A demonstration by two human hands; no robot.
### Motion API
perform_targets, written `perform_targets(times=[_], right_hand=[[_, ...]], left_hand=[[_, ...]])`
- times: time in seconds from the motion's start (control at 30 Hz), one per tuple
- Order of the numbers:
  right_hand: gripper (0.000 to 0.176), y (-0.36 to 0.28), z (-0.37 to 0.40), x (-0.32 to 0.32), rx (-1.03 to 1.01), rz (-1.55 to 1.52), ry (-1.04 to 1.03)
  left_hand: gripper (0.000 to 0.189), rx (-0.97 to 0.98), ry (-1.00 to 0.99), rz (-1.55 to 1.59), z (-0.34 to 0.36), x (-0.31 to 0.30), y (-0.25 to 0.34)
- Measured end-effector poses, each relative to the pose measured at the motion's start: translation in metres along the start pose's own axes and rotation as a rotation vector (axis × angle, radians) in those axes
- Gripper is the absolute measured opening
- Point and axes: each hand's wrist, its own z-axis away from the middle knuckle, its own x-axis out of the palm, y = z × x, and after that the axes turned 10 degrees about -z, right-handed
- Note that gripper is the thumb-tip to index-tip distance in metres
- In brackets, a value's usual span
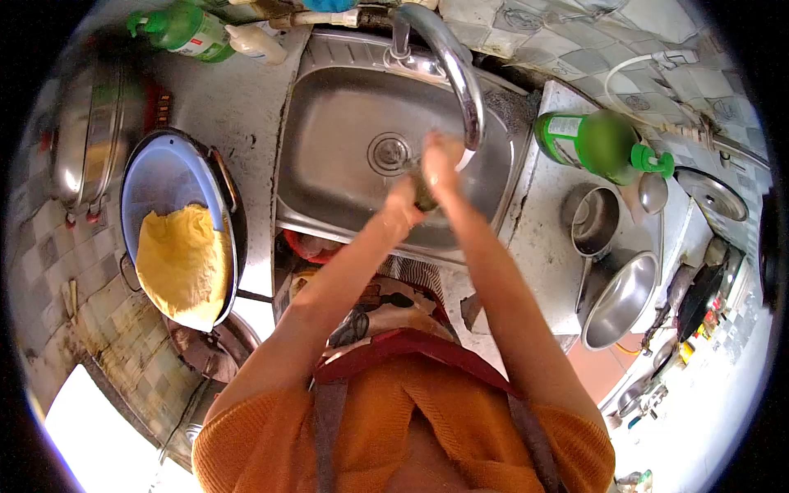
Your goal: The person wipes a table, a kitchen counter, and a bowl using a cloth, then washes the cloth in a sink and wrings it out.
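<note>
Both hands are over the steel sink (329, 123), under the curved faucet (464, 74). My left hand (403, 209) is closed around the lower end of a dark greenish item (425, 194), too blurred to name. Against the upper part of that item is my right hand (442, 164), smeared by motion, its fingers partly hidden. Water seems to fall from the spout beside my right hand. The round drain (388, 154) lies just up and left of the hands.
At left, a blue basin (156, 172) holds a yellow cloth (185, 263). Green bottles (193, 33) stand upper left; another green pump bottle (583, 144) lies right of the sink, above a saucepan (593, 222) and a steel bowl (622, 300).
</note>
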Motion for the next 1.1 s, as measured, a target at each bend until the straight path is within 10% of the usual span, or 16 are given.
perform_targets(times=[0.07,0.1,0.3,0.33,0.43,0.57,0.63,0.7,0.8,1.1], right_hand=[[0.046,0.052,-0.010,0.039,0.253,-0.426,0.126],[0.046,-0.016,0.018,-0.002,-0.086,-0.182,0.014],[0.046,-0.033,0.050,-0.008,-0.165,0.021,-0.125],[0.048,-0.042,0.033,-0.016,0.132,-0.087,-0.075],[0.031,0.031,0.005,-0.030,-0.044,0.179,-0.160],[0.029,0.054,0.029,-0.042,-0.320,-0.044,-0.370],[0.058,0.031,0.032,-0.049,0.363,-1.001,-0.635],[0.055,0.014,0.021,-0.052,0.320,-1.023,-0.663],[0.030,0.033,0.001,-0.055,0.319,-0.456,-0.566],[0.014,0.010,0.021,-0.071,-0.126,-0.498,-0.209]], left_hand=[[0.030,-0.050,0.078,-0.095,0.005,0.005,-0.003],[0.031,-0.035,0.096,-0.021,-0.005,0.004,-0.002],[0.041,0.091,-0.051,-0.050,-0.048,-0.053,-0.010],[0.042,-0.040,0.213,-0.066,0.020,0.006,0.025],[0.057,0.395,-0.155,-0.147,0.015,-0.003,0.045],[0.062,0.451,-0.310,-0.185,-0.006,-0.019,0.056],[0.051,0.357,-0.432,-0.030,-0.007,-0.019,0.049],[0.050,0.316,-0.498,-0.020,-0.004,-0.023,0.051],[0.057,0.387,-0.395,-0.089,0.001,-0.039,0.057],[0.066,0.504,0.083,-0.627,0.006,-0.033,0.065]])
